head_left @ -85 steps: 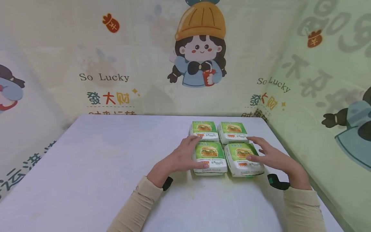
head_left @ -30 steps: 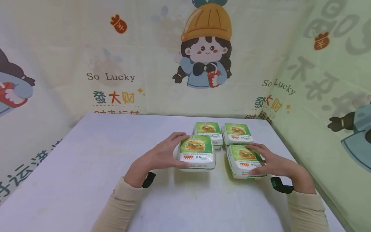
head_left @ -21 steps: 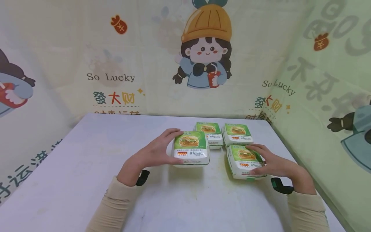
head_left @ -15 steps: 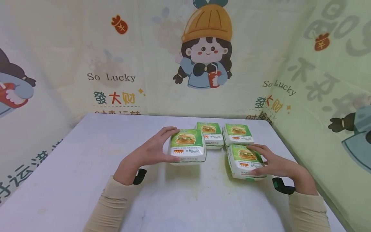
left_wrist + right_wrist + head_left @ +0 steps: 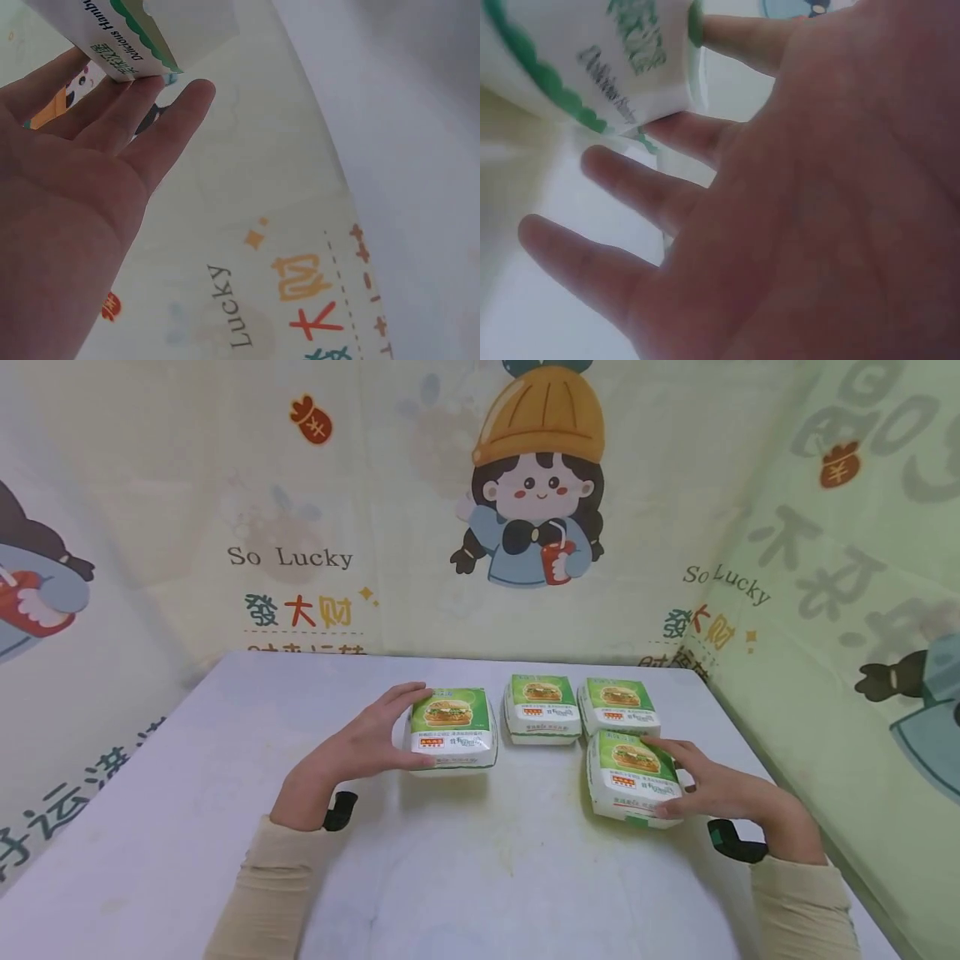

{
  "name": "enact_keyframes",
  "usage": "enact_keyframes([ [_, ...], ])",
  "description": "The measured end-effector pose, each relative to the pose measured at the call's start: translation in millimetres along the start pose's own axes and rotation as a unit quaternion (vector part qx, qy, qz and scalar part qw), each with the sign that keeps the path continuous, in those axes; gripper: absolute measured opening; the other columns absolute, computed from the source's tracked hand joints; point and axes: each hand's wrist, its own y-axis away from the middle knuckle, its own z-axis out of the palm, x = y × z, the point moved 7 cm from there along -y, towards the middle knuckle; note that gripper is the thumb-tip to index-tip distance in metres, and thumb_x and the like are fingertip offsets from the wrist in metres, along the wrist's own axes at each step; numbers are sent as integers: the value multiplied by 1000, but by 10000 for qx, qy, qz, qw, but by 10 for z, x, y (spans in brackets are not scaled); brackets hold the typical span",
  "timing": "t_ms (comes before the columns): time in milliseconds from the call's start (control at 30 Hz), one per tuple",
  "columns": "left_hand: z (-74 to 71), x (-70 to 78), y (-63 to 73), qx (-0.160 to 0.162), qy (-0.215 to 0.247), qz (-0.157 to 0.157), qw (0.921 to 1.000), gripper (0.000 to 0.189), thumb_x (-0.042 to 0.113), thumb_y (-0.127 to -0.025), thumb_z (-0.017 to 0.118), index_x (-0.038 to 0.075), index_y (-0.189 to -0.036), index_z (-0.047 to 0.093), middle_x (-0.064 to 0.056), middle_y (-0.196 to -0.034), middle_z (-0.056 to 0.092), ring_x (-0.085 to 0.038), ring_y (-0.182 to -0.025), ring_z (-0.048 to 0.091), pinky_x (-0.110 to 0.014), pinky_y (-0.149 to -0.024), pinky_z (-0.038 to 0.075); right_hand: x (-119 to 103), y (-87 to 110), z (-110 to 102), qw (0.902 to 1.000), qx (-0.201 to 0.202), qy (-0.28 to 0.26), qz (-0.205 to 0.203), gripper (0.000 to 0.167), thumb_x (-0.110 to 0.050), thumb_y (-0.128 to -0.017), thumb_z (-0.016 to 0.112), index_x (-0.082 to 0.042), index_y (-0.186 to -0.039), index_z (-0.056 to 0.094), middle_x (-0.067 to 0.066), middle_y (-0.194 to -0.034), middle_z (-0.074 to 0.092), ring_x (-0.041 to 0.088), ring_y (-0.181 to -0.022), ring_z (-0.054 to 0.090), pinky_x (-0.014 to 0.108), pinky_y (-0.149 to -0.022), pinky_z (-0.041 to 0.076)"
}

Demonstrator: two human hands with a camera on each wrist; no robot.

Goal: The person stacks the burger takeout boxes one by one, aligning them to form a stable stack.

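Observation:
My left hand (image 5: 356,743) grips a green-and-white hamburger box (image 5: 452,727) by its left side, thumb at the front edge and fingers at the back. A shadow shows on the tabletop under this box, set apart to the left of the others. In the left wrist view, its printed side (image 5: 124,37) meets the fingertips. My right hand (image 5: 731,789) pinches a second hamburger box (image 5: 636,777) between thumb and forefinger at its right side. That box sits slightly turned, in front of the back right box. The right wrist view shows its lettered side (image 5: 622,67), other fingers spread below.
Two more matching boxes stand side by side at the back: a middle one (image 5: 543,710) and a right one (image 5: 619,706). The white table (image 5: 480,877) ends at a printed cloth backdrop (image 5: 405,527), with another cloth wall (image 5: 847,568) close on the right.
My left hand has lifted the front left box out of the group and carried it left and slightly back. The right hand has closed on its box, which has shifted a little.

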Motion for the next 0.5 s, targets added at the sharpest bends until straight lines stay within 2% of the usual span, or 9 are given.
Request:
enact_keyframes([
  [200,-24,-100,5,-66,-30,-121,9999,97,35,-73,87,12,-152,36,-9,-161,27,-33,-145,31,-57,-111,38,-16,-18,26,9998,-136,-147,-51,101,-29,-83,78,-16,-158,12,26,-151,14,43,-128,36,50,-98,47],
  [400,29,-207,9,-311,82,-292,9991,97,34,-74,87,11,-153,36,-12,-161,25,-36,-146,28,-58,-113,35,-39,-49,19,9999,-18,-20,-163,99,-32,-82,79,-16,-157,16,24,-151,16,43,-131,34,55,-101,43],
  [500,61,-266,12,-440,106,-455,9979,97,32,-73,87,13,-153,35,-9,-162,24,-35,-147,27,-57,-114,34,-44,-58,32,9997,28,-43,-222,99,-32,-81,80,-17,-157,18,22,-151,18,42,-133,33,56,-104,41],
])
